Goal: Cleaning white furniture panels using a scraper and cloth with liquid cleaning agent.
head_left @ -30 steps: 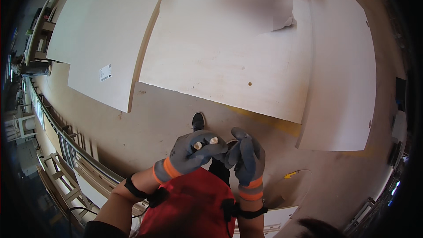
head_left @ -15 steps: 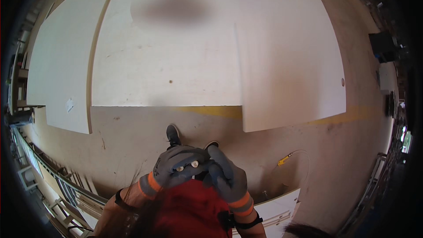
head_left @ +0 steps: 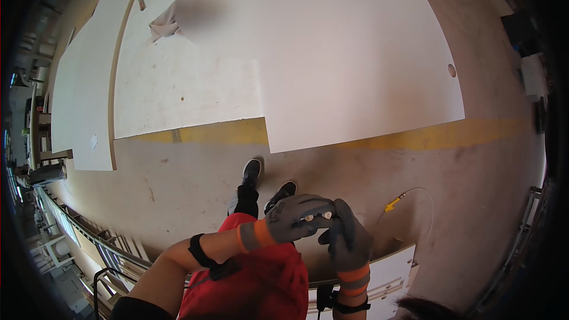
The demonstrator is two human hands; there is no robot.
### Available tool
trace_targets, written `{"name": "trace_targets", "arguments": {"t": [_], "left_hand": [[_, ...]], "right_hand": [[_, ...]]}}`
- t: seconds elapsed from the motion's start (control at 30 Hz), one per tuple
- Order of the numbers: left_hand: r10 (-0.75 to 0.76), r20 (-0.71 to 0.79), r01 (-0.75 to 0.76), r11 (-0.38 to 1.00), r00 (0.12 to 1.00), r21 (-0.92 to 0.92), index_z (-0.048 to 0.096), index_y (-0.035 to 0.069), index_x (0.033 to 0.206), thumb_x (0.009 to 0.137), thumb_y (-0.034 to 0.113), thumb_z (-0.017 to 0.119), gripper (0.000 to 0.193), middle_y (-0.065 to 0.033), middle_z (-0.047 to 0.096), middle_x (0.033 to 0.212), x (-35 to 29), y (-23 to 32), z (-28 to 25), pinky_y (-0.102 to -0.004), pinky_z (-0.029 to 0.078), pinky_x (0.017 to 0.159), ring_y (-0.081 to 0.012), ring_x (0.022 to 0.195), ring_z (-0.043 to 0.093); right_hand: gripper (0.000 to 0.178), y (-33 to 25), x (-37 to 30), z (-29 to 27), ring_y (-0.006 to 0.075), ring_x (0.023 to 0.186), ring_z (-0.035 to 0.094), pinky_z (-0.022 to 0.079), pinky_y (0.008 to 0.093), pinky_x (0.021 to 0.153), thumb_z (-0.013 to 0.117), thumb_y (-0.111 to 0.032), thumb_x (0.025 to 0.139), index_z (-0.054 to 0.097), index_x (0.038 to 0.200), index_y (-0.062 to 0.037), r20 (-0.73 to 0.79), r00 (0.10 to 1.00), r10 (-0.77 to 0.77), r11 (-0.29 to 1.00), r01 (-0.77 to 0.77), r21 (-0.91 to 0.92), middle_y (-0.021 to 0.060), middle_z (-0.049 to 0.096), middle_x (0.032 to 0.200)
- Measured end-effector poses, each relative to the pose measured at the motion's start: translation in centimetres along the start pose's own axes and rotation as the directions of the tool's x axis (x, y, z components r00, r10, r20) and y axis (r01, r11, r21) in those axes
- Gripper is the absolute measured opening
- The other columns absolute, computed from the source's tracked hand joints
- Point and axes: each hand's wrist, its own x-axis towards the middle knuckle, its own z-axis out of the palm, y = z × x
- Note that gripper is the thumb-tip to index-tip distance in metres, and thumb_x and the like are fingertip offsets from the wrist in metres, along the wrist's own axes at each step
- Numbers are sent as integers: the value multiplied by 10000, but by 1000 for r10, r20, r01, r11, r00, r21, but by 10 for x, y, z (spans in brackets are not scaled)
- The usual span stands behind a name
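My left hand (head_left: 291,218), in a grey glove with an orange cuff, is closed around small cream-coloured pieces (head_left: 327,216). Their rounded ends poke out between the fingers; the rest is hidden. Close against its fingertips is my gloved right hand (head_left: 351,242), fingers bent and pressed together. Whatever the right fingers may pinch cannot be made out. Both hands are held in front of my body above the floor, apart from the white panels.
Ahead, a large white panel (head_left: 361,77) overlaps a pale worktop (head_left: 189,92), with another white panel (head_left: 83,98) at left. A crumpled cloth (head_left: 166,24) lies on the worktop. On the floor at right is a yellow air gun (head_left: 391,205) with a thin hose. Slotted white boards (head_left: 385,278) stand behind.
Both hands have shifted right in the view, still together, the left still around the pieces. My view has turned: the panels sit farther left, and the cloth has come into sight.
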Motion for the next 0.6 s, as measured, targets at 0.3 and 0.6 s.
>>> {"name": "trace_targets", "arguments": {"t": [0.3,0.6], "left_hand": [[21,-49,-20,999,999,31,601,56,1170,719,119,669,460,-134,624,1151,51,3,13,-392,507,863,-322,993,622],[111,-119,-107,993,987,41,595,61,1172,739,166,685,454,-144,633,1148,109,2,16,-409,503,856,-330,997,626]], "right_hand": [[495,-5,40,-46,152,618,655,518,285,572,496,53,812,520,1306,37,27,970,-242,948,242,-205,134,665,879],[519,-31,105,-103,296,694,651,517,355,656,543,18,767,517,1285,43,248,947,-203,878,288,-382,159,656,835]]}}
